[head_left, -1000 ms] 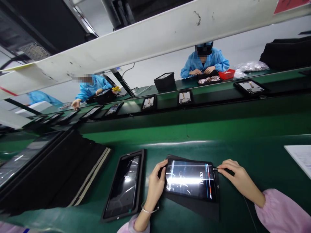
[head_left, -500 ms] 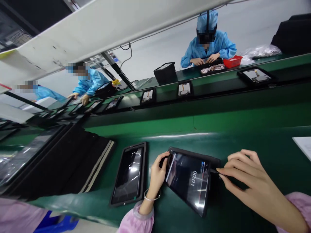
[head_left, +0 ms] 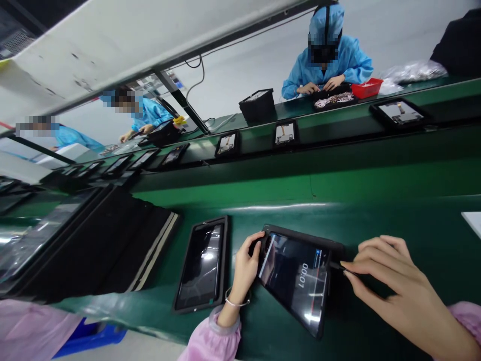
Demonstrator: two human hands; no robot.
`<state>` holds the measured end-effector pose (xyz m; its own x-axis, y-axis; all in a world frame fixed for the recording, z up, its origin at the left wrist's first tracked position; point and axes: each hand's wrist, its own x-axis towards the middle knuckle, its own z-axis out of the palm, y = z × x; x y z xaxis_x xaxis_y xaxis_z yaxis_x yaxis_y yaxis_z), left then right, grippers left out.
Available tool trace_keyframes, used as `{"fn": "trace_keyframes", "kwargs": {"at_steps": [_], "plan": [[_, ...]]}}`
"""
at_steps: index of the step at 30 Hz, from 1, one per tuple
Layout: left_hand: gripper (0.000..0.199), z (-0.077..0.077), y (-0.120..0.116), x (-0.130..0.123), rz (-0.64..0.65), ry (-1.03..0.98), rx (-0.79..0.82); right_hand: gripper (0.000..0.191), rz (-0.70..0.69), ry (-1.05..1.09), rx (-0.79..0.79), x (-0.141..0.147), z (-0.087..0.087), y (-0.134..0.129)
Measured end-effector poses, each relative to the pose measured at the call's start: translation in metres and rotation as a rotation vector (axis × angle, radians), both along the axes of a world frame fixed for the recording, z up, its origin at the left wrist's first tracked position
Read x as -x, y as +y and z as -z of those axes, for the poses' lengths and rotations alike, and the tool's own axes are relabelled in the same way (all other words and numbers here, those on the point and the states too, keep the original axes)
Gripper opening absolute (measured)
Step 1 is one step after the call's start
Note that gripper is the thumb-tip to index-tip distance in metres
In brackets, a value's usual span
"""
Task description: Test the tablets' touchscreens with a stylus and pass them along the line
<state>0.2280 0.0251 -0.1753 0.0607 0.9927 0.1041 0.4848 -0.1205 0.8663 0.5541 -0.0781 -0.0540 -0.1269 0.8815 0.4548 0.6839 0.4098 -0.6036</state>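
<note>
A tablet (head_left: 295,281) with a lit screen reading 00:01 lies tilted over a black foam tray (head_left: 319,240) on the green bench. My left hand (head_left: 246,263) is closed on the tablet's upper left edge, thumb and fingers pinching it. Between the thumb and index finger of my right hand (head_left: 398,281) is a thin black plug (head_left: 338,266), its tip at the tablet's right edge. Whether the tip sits inside the tablet I cannot tell. Left of my left hand, a second tablet (head_left: 201,263) with a dark screen rests in its own black foam tray.
Stacked black foam trays (head_left: 101,245) stand at the left. Beyond the bench, a conveyor (head_left: 251,145) carries several trays with tablet parts. Across it a co-worker (head_left: 326,60) in blue handles small parts near a red bin (head_left: 367,88). Other co-workers sit farther left.
Both hands keep their hold on the tablet and the plug, with hardly any movement. The view has shifted slightly. A co-worker at the left has drawn their hands back from the conveyor trays.
</note>
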Motion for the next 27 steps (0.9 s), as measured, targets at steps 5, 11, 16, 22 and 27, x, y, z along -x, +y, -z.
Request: {"fn": "trace_keyframes", "kwargs": {"at_steps": [5,11,16,22,27], "plan": [[0.025,-0.004,-0.003,-0.004,-0.009,-0.002,-0.005,0.016,-0.003,0.054,0.14,-0.028,0.054,-0.001],[0.025,-0.008,-0.004,-0.008,-0.016,0.007,-0.012,0.028,-0.001,0.053,0.265,-0.047,0.107,0.002],[0.026,-0.008,-0.004,-0.008,-0.024,0.017,-0.022,0.026,-0.021,0.058,0.292,-0.049,0.113,0.002],[0.024,-0.008,-0.004,-0.01,-0.012,0.006,-0.045,0.028,-0.028,0.081,0.327,-0.047,0.107,0.0],[0.022,-0.007,-0.002,-0.009,-0.007,-0.018,-0.044,0.023,-0.034,0.233,0.348,-0.029,0.058,-0.004]]}}
